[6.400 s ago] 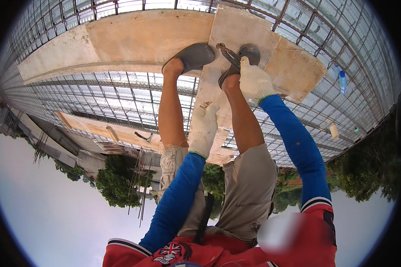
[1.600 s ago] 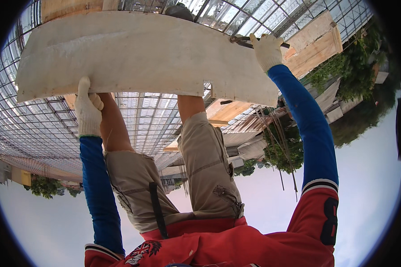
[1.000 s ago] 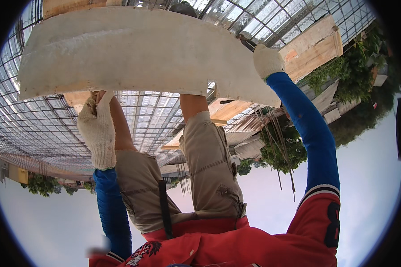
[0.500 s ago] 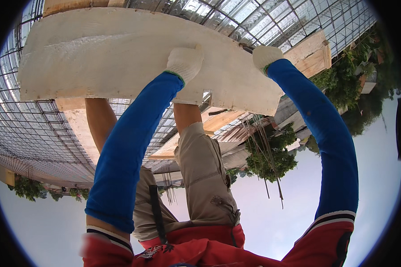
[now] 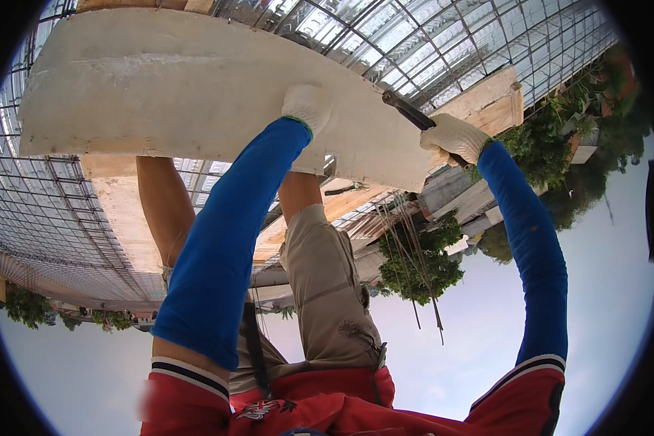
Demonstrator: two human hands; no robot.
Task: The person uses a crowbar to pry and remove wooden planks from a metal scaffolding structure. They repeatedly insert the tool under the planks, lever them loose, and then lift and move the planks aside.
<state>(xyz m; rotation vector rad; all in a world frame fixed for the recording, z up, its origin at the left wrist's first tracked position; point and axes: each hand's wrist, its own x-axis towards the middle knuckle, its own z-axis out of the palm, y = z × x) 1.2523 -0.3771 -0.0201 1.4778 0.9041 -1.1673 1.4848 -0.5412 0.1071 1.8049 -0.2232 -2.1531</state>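
A large pale plywood panel [image 5: 174, 87] spans the view ahead of me, above my legs. My left hand [image 5: 307, 105], in a white knitted glove, rests against its face right of the middle. The glove blends with the board, so how its fingers lie is hard to make out. Beyond the panel's right part, my right hand [image 5: 454, 138], gloved too, is closed round a dark hammer-like tool [image 5: 408, 110]. Its blunt end points up and left over the panel's edge, and its other end sticks out below the glove.
A rebar grid [image 5: 429, 43] over shiny corrugated sheeting lies around the panel. A wooden plank [image 5: 498, 94] is beyond my right hand. Thin rods [image 5: 414, 261] stick out beside my leg, with trees [image 5: 552, 156] at the right.
My right hand has moved right and down from the panel's edge, bringing the dark tool into fuller view. My left hand has shifted slightly right along the panel.
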